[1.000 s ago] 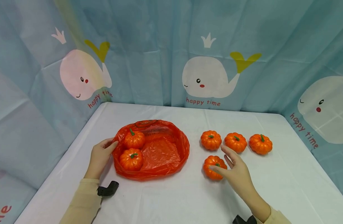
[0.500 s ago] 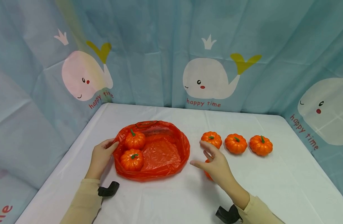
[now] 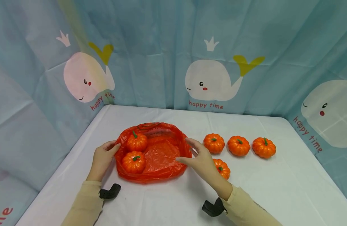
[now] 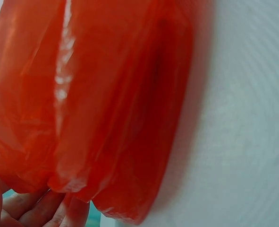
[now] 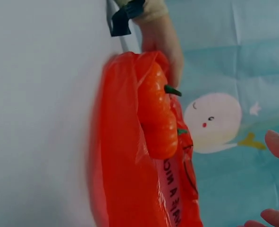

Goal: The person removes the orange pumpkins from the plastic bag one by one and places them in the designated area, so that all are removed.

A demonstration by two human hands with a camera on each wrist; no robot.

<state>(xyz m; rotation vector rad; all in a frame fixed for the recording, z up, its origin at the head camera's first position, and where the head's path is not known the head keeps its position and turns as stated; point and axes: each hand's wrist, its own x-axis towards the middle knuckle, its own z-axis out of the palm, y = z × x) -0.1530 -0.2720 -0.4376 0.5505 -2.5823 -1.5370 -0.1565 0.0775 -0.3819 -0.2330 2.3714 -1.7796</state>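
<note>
A red plastic bag lies with its mouth spread wide on the table. Two small orange pumpkins, a rear pumpkin and a front pumpkin, sit in its left half. My left hand pinches the bag's left rim; in the left wrist view its fingers are partly hidden by the plastic. At the bag's right rim is my right hand, thumb and fingers spread with nothing between them. The right wrist view shows its fingertips apart from the bag. Behind the right wrist, a pumpkin is partly covered.
Three more pumpkins stand in a row to the right: a left one, a middle one and a right one. The white table has a whale-print curtain behind and beside it.
My right hand has moved left from the nearest loose pumpkin to the bag's right rim, carrying nothing. That pumpkin stays on the table. My left hand keeps its hold on the bag.
</note>
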